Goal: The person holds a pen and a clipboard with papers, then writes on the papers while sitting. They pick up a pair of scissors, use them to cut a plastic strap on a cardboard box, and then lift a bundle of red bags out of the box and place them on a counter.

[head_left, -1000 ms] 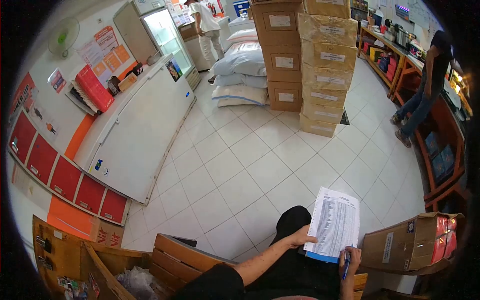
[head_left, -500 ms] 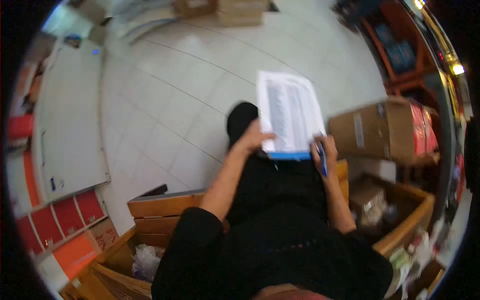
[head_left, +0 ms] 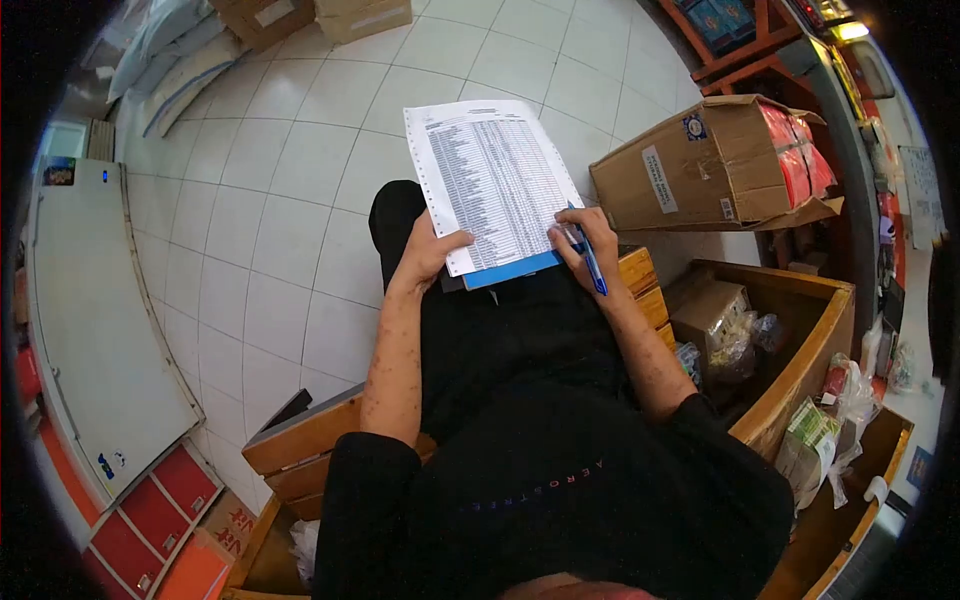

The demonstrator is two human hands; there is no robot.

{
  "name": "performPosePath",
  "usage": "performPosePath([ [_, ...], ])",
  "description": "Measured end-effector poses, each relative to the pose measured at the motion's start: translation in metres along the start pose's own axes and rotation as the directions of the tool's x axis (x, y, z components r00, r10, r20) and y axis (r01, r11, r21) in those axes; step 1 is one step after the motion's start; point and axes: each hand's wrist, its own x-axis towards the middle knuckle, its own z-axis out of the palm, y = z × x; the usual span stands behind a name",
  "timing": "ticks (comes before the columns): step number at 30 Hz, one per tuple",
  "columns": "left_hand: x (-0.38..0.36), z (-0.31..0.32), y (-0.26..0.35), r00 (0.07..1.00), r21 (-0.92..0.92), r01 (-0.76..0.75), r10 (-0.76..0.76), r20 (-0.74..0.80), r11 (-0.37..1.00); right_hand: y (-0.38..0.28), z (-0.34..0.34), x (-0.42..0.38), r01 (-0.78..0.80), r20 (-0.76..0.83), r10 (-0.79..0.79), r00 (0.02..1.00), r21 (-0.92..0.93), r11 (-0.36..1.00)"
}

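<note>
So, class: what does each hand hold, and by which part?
Left hand grips the printed list at its lower left edge; right hand holds a blue pen by its barrel.

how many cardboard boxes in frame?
4 that I can make out: an open box on its side right of the printed list, a small box in the wooden bin, two boxes at the top edge. More may be hidden.

The black shirt (head_left: 560,480) carries faint lettering across its front that reads "AEROSTRE". The printed sheet (head_left: 493,180) bears rows of small type and figures, too fine to read. The white label on the cardboard box (head_left: 700,165) is likewise illegible.
</note>
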Motion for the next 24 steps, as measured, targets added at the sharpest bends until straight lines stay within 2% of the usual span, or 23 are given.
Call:
performPosePath([
  [4,0.001,-0.002,-0.003,1.0,-0.027,0.014,-0.014,-0.008,1.0,0.0,-0.001,-0.002,-0.017,-0.014,0.017,1.0,0.038,0.999],
  [6,0.001,-0.001,-0.004,1.0,-0.027,0.013,-0.013,-0.001,1.0,0.002,0.0,-0.003,-0.096,-0.009,0.097,0.995,0.091,0.991],
  [9,0.0,-0.001,-0.006,0.999,-0.044,0.026,-0.027,-0.017,0.999,0.0,0.0,-0.003,-0.135,-0.028,0.141,0.99,0.162,0.977],
  [16,0.001,-0.004,-0.01,0.999,-0.098,0.032,-0.032,0.004,0.995,0.005,0.001,-0.004,-0.125,-0.005,0.126,0.992,0.121,0.985],
  [18,0.002,-0.005,-0.012,1.0,-0.079,0.024,-0.024,0.002,0.997,0.004,0.002,-0.003,-0.089,-0.038,0.093,0.995,0.099,0.991],
  [24,0.003,-0.006,-0.016,1.0,-0.065,0.005,-0.005,0.003,0.998,0.003,0.0,-0.002,-0.075,-0.004,0.075,0.997,0.068,0.995],
])
